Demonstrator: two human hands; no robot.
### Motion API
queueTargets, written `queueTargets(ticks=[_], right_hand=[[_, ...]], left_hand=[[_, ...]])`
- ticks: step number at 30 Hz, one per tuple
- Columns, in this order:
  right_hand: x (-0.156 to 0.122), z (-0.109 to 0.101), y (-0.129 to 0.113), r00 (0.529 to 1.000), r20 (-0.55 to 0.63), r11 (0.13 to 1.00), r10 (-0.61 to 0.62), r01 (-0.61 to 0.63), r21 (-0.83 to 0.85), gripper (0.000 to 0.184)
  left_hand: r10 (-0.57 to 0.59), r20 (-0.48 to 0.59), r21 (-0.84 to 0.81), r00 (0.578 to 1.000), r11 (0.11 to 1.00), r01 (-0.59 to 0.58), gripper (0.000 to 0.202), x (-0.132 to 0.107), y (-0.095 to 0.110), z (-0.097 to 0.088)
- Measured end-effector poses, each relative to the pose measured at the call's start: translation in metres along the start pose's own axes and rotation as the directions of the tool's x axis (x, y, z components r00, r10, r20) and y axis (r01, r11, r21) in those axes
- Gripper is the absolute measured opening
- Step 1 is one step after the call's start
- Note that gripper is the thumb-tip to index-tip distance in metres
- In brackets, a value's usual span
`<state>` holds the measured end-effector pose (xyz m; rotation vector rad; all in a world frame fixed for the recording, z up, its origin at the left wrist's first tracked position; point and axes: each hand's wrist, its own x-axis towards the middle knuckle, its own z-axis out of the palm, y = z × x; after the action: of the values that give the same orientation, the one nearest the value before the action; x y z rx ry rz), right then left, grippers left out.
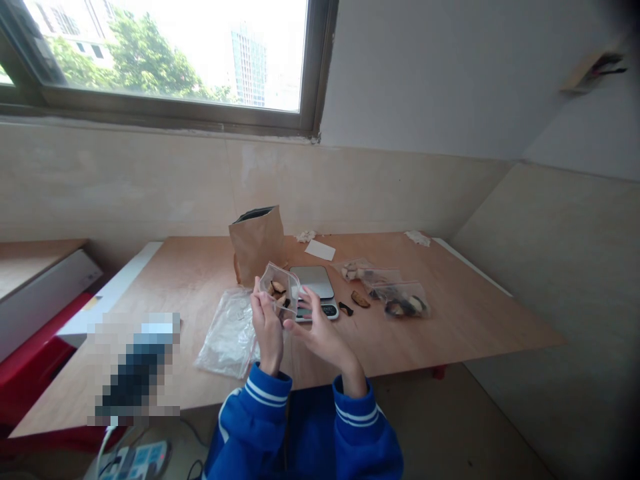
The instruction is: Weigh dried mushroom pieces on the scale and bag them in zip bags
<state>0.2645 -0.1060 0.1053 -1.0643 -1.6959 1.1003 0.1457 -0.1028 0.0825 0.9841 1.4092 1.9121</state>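
Observation:
My left hand is closed around the left side of a clear plastic zip bag, which stands open at the top. Brown and dark dried slices lie inside it. My right hand is at the bag's right side, fingers spread and thumb pointing toward the bag; whether the fingertips touch it I cannot tell. Just behind the hands sits a kitchen scale with a bare metal plate and a dark display, partly covered by the bag and my fingers. Two loose dried pieces lie to the right of the scale.
An open brown paper bag stands behind my left hand. Flat empty plastic bags lie at left. Several filled zip bags rest at right. A white card lies at the back; a blurred-out device is at the left front.

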Motion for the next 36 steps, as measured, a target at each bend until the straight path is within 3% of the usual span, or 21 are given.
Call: queueTargets(ticks=[2, 4, 6, 9, 13, 17, 19, 21, 24, 26, 28, 33, 36], right_hand=[[0.000, 0.008, -0.001, 0.999, 0.041, 0.997, -0.020, 0.017, 0.078, 0.070], [0.004, 0.012, -0.005, 0.998, -0.008, 0.994, -0.058, 0.058, 0.088, 0.049], [0.009, 0.011, -0.006, 0.994, -0.060, 0.993, -0.093, 0.097, 0.064, 0.039], [0.012, 0.000, -0.002, 0.992, -0.080, 0.991, -0.101, 0.108, 0.081, 0.040], [0.013, -0.013, 0.012, 0.991, -0.113, 0.982, -0.065, 0.084, 0.171, 0.039], [0.015, -0.016, 0.030, 0.973, -0.230, 0.962, 0.009, 0.055, 0.268, 0.039], [0.015, -0.018, 0.038, 0.961, -0.271, 0.958, 0.050, 0.031, 0.285, 0.043], [0.015, -0.023, 0.043, 0.970, -0.236, 0.969, 0.059, 0.001, 0.247, 0.047], [0.014, -0.037, 0.045, 0.998, -0.032, 0.985, 0.054, -0.049, 0.163, 0.052], [0.015, -0.046, 0.041, 0.992, 0.107, 0.987, 0.058, -0.074, 0.145, 0.053], [0.016, -0.052, 0.037, 0.986, 0.155, 0.987, 0.066, -0.087, 0.134, 0.052], [0.014, -0.046, 0.038, 0.997, -0.063, 0.992, 0.033, -0.025, 0.121, 0.043], [0.014, -0.033, 0.045, 0.964, -0.264, 0.977, 0.043, 0.014, 0.211, 0.041]], left_hand=[[-0.015, 0.010, -0.014, 1.000, 1.000, 0.015, 0.051, -0.003, 0.003, 0.003], [-0.005, 0.031, -0.017, 1.000, 1.000, 0.005, 0.044, -0.007, 0.007, 0.005], [0.036, 0.058, -0.025, 0.998, 0.999, -0.034, 0.036, -0.009, 0.010, 0.006], [0.080, 0.062, -0.038, 0.995, 0.996, -0.077, 0.028, -0.005, 0.008, 0.004], [0.053, -0.001, -0.019, 0.999, 0.998, -0.053, 0.042, 0.014, -0.008, -0.005], [0.032, 0.153, -0.030, 0.988, 0.999, -0.027, 0.036, 0.030, -0.020, -0.011], [0.051, 0.174, -0.023, 0.983, 0.999, -0.048, 0.034, 0.032, -0.019, -0.012], [0.063, 0.131, 0.005, 0.989, 0.998, -0.064, 0.034, 0.031, -0.016, -0.012], [0.070, 0.043, 0.054, 0.997, 0.996, -0.072, 0.037, 0.028, -0.014, -0.015], [0.083, 0.036, 0.078, 0.996, 0.993, -0.086, 0.038, 0.027, -0.014, -0.017], [0.091, 0.045, 0.087, 0.995, 0.992, -0.094, 0.038, 0.026, -0.015, -0.019], [0.070, -0.012, 0.061, 0.997, 0.996, -0.069, 0.039, 0.021, -0.016, -0.019], [0.060, -0.029, 0.013, 0.998, 0.998, -0.060, 0.038, 0.018, -0.015, -0.017]])
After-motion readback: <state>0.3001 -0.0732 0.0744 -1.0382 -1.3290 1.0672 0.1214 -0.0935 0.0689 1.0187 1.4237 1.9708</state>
